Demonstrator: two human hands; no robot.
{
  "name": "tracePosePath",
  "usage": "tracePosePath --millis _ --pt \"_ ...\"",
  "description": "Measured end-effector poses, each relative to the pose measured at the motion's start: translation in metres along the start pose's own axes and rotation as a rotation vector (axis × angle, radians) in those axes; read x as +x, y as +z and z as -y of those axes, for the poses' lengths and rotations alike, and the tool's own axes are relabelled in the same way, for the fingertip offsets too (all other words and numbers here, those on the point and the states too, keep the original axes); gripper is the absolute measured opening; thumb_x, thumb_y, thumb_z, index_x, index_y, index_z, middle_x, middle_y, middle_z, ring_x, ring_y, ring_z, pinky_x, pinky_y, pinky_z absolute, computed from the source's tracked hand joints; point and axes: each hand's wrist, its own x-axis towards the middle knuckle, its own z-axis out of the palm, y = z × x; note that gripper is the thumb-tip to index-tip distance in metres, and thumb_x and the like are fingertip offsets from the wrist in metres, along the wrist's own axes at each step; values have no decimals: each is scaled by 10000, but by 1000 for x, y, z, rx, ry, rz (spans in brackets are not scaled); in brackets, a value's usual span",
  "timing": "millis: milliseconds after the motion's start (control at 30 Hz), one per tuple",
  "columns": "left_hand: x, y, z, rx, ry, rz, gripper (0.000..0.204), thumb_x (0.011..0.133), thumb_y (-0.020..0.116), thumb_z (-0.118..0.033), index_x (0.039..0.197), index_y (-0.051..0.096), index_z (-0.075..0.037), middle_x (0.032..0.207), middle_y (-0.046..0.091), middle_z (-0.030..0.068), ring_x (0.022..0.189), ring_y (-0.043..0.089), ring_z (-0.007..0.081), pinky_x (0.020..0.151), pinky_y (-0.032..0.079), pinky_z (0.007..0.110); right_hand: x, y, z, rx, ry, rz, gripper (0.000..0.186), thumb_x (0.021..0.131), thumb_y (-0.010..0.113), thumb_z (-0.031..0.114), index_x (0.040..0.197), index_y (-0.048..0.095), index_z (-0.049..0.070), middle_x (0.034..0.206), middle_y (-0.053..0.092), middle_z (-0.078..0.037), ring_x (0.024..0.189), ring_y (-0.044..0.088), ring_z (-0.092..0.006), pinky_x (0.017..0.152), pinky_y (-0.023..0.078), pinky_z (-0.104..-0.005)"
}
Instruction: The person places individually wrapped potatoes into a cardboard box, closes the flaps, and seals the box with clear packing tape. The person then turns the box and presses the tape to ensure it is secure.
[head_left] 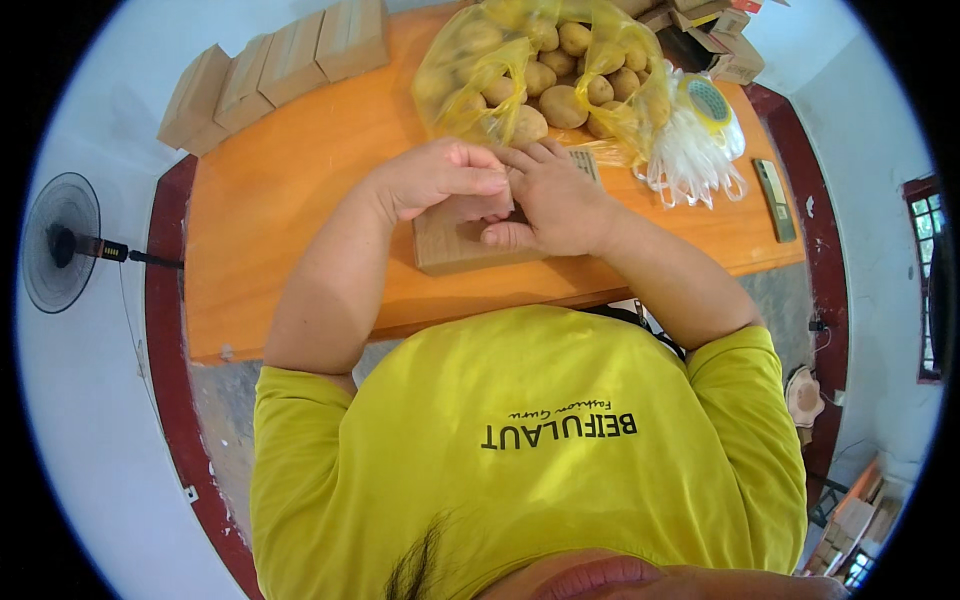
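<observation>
A small brown cardboard box [450,254] lies on the orange table in front of me, partly covered by both hands. My left hand [440,180] is over the box's left part, its fingers curled and pinched together. Something pale and see-through shows just below those fingers, too unclear to name. Across the top of the box lies my right hand [560,200], palm down with its fingers stretched out and its thumb apart. The fingertips of the two hands come close together near the middle of the box.
Beyond the box sits a yellow see-through bag of potatoes [562,106]. Right of it are a tape roll [706,103], white plastic bags [690,160] and a long grey-green object [773,200]. Closed cardboard boxes [290,60] line the table's far left; a fan [62,243] stands left.
</observation>
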Motion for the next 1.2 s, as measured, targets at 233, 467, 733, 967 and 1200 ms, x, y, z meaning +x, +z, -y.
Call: tracePosePath --millis 233,467,733,967,1200 --pt "0 2 4 36 76 -11 371 958 594 -378 1051 689 -32 980 683 29 907 604 114 834 487 278 -2 3 -7 195 10 -153 520 888 638 452 1175 639 19 1325 537 -219 1216 481 -402 1050 359 -465" --pt "-6 7 -6 -54 -63 -108 687 962 404 -633 1231 599 -32 975 679 111 875 656 176 782 515 290 -6 0 -11 558 227 -314 224 882 635 202 962 670 -4 1017 656 -204 987 603 -372 880 461 -442" --pt "-8 9 -1 89 17 -97 499 978 481 -475 1199 559 -35 898 653 45 781 617 118 704 495 239 -43 3 -33 203 388 -583 196 876 621 167 834 624 -24 843 618 -170 862 581 -345 755 464 -416" --pt "-3 21 10 241 21 -150 310 908 671 -175 1162 573 -27 883 601 -15 753 548 68 703 480 228 -60 9 -25 648 629 -567 205 948 574 174 830 580 7 678 510 -77 669 481 -174 634 433 -329" --pt "-17 41 10 778 253 -308 345 772 785 -181 1056 632 -59 867 589 21 746 568 114 706 491 254 -61 25 -29 634 526 -691 211 986 525 130 817 554 7 654 465 -41 649 427 -131 592 398 -307"
